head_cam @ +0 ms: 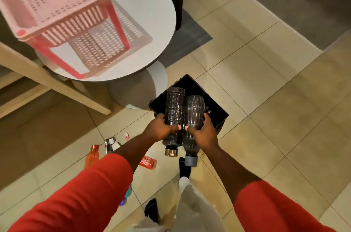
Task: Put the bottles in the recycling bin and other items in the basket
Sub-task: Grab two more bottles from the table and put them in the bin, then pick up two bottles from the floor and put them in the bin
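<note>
Two red sleeves (81, 193) fill the bottom of the view, with bare forearms reaching forward over the beige tiled floor (256, 98). Below them, a pale trouser leg and dark socked feet show (partly hidden by the arms).

The left hand (160, 130) is wrapped around a dark smoky translucent plastic bottle with an embossed grid pattern and a metallic cap (173, 114), thumb on one side and fingers curled round the other. The right hand (204, 133) grips a second dark translucent plastic bottle with smooth vertical ribs and a grey cap (193, 115) in the same way. Both bottles are held side by side, touching or nearly so, caps pointing back toward the person and bases pointing out over the black square recycling bin (218, 114), which stands on the floor just beyond the hands.

To the left of the left forearm, on the tiles, lie an orange translucent plastic bottle (91, 156), a red-orange bottle with white lettering (148, 162), a shiny metallic item (110, 144) and a small white-and-pink scrap (126, 135) — all near one another.

Farther off stands a round white pedestal table (152, 13), and on it a pink slatted plastic basket rack with darker pink legs (62, 13) — two tiers, blurred in this view.
</note>
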